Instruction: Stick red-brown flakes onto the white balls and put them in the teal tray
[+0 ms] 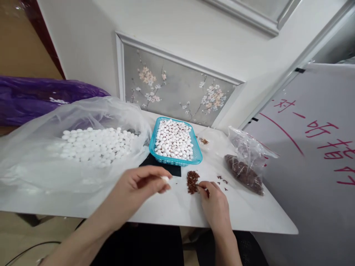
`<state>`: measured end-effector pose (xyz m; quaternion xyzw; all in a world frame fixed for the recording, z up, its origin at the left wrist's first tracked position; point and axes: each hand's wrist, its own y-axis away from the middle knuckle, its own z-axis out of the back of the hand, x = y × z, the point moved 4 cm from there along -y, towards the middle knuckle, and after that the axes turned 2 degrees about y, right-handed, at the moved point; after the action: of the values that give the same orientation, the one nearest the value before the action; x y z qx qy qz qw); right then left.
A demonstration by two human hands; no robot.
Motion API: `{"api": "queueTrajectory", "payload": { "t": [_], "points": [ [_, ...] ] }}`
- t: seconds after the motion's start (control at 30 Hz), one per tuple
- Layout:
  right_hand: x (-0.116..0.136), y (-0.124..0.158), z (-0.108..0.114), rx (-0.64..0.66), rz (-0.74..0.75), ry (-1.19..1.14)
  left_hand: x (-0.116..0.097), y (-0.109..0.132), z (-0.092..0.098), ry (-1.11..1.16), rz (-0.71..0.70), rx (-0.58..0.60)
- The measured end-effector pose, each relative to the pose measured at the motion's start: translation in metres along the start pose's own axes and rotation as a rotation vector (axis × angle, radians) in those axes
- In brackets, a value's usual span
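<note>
Head view looks down on a white table (249, 216) with a teal basket (177, 161) at its middle, which serves as the landmark. The left hand (138, 186) sits just in front of the basket, thumb and fingertips pinched shut on a single white bead (165, 179). The right hand (215, 205) lies in front of the basket and to its right. Its fingertips are drawn together at the edge of a small pile of reddish-brown bits (192, 181); whether they actually grip a bit cannot be told. The two hands are apart, with the pile between them.

The basket is heaped to its rim with basket beads (174, 139), many of which seem to carry a dark speck, though they are too small to be sure. It rests on a black mat (163, 169). Left of the basket, a big clear bag (33, 159) lies open, with a broad layer of plain beads (94, 142) inside. Right of the basket lies a small clear bag (244, 166) holding a dark brown mass, and a few loose bits (223, 181) lie scattered between it and the pile.

Judged from this, a good share of the work looks done, since the basket is full. Far more appears left, because the big bag holds many plain beads and both the pile and the small bag keep plenty of brown material.
</note>
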<state>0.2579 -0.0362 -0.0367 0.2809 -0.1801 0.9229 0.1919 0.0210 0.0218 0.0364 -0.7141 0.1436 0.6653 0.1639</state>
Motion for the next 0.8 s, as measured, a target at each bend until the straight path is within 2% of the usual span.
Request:
{"api": "queueTrajectory", "payload": {
  "t": [0.03, 0.1, 0.27, 0.43, 0.63, 0.8],
  "points": [
    [0.0, 0.0, 0.001, -0.001, -0.001, -0.003, 0.012, 0.001, -0.009, 0.112, 0.078, 0.058],
    [-0.003, 0.001, 0.002, -0.004, -0.007, -0.015, 0.033, 0.0, -0.021, 0.312, 0.212, 0.091],
    [-0.012, -0.002, 0.005, -0.009, -0.017, -0.084, 0.066, -0.004, -0.021, 0.617, 0.416, 0.006],
    [-0.004, 0.003, 0.007, -0.011, -0.003, -0.232, 0.074, -0.001, -0.013, 0.72, 0.452, -0.05],
    [0.046, 0.026, 0.001, 0.115, 0.026, -0.65, 0.073, 0.002, -0.012, 0.821, 0.426, -0.028],
    [0.081, 0.035, -0.011, 0.24, 0.022, -0.835, 0.07, 0.003, -0.012, 0.828, 0.386, 0.04]
  ]
}}
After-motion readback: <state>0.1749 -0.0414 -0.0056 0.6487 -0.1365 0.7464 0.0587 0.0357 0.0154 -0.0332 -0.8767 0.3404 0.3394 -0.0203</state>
